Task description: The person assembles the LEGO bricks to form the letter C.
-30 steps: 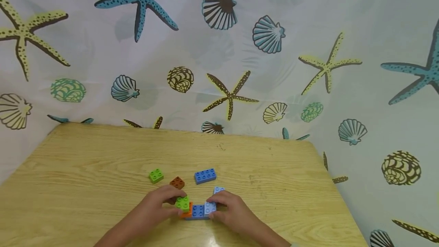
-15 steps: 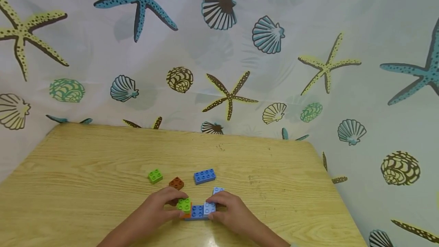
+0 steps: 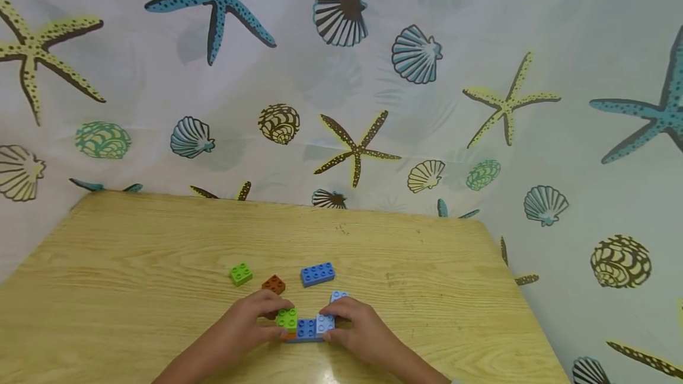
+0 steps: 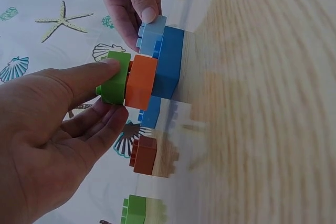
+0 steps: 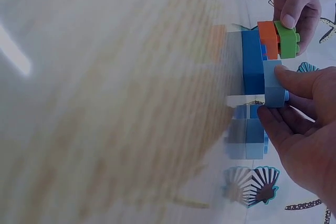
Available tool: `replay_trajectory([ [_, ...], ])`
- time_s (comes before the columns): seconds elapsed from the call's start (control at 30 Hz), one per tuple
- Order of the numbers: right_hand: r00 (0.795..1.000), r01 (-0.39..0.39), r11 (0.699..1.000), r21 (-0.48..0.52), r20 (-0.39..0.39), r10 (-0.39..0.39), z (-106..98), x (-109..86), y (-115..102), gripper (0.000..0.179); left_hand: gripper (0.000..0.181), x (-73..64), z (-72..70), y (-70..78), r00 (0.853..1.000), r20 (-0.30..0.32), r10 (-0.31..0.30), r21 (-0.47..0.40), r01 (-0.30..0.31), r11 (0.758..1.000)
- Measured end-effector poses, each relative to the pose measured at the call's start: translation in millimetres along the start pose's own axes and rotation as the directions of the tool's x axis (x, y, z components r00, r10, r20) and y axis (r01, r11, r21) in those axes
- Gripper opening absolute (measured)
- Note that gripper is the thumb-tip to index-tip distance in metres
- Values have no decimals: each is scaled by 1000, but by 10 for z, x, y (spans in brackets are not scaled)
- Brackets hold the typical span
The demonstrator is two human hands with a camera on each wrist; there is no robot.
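My left hand (image 3: pixel 248 322) pinches a lime-green toy brick (image 3: pixel 287 319) between thumb and fingers, over an orange brick (image 4: pixel 140 81). In the left wrist view a thin gap with orange studs shows between the two. The orange brick sits on the left end of a long blue brick (image 3: pixel 306 329) lying on the table. At its right end is a light blue brick (image 3: pixel 325 325), which my right hand (image 3: pixel 363 328) grips between thumb and fingers. Bare blue studs show between the orange and light blue bricks. From above, the green brick hides most of the orange one.
Beyond my hands lie loose bricks: a green one (image 3: pixel 241 274), a brown one (image 3: pixel 274 284) and a long blue one (image 3: pixel 318 274). Another light blue brick (image 3: pixel 338 296) is partly behind my right hand. A shell-patterned curtain (image 3: pixel 299 64) hangs behind the wooden table (image 3: pixel 427 289).
My left hand has shifted slightly right and toward me with the green brick, which now covers more of the orange brick. The right hand keeps its grip on the light blue brick.
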State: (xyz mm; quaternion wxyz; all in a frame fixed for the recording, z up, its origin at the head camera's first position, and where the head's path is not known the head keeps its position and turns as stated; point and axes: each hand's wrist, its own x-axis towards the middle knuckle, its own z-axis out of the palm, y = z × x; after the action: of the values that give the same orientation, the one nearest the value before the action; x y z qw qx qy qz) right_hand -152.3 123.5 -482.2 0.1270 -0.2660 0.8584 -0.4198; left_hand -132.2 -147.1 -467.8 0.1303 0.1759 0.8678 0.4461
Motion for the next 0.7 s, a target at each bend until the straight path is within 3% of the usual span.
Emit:
replay_trajectory([
  [0.33,1000,3,1000,7,1,-3,-10,-9,-15,34,43,20,3,18,1000,22,-18,-7,18,1000],
  [0.7,1000,-12,1000,2,7,12,-20,-6,-35,34,39,33,12,55,999,2,-34,35,34,999],
])
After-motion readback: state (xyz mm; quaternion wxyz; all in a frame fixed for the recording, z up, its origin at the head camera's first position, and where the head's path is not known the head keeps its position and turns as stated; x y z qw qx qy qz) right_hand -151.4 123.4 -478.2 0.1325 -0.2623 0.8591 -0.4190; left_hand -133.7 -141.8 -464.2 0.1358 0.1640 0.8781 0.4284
